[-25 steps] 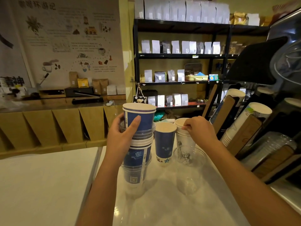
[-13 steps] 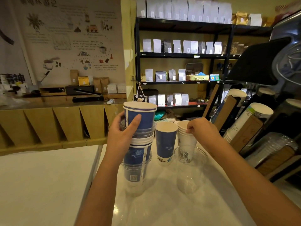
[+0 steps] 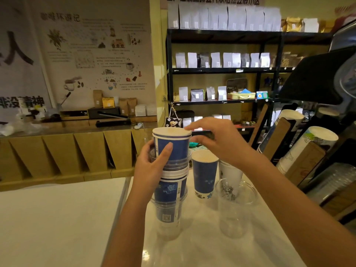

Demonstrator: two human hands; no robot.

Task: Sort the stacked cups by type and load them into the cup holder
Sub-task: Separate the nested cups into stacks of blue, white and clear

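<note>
A tall mixed stack of cups (image 3: pixel 170 182) stands on the white counter (image 3: pixel 57 218), with blue paper cups nested among clear plastic ones. My left hand (image 3: pixel 152 166) grips the stack near its top. My right hand (image 3: pixel 215 139) hovers with its fingers spread at the rim of the top blue cup (image 3: pixel 172 143), holding nothing. To the right stands a single blue paper cup (image 3: pixel 204 174). Beside it white paper cups (image 3: pixel 230 177) sit inside a clear plastic cup (image 3: pixel 234 209). The wooden cup holder (image 3: pixel 300 164) at the right holds slanted rows of cups.
A dark machine (image 3: pixel 327 74) overhangs the cup holder at the upper right. A black shelf (image 3: pixel 221 70) of coffee bags stands behind. A seam runs down the counter left of the stack, and a wooden-fronted counter (image 3: pixel 77 151) lies beyond.
My right hand has left the white cups in the clear cup and moved up and left to the rim of the top blue cup. My left hand stays on the stack.
</note>
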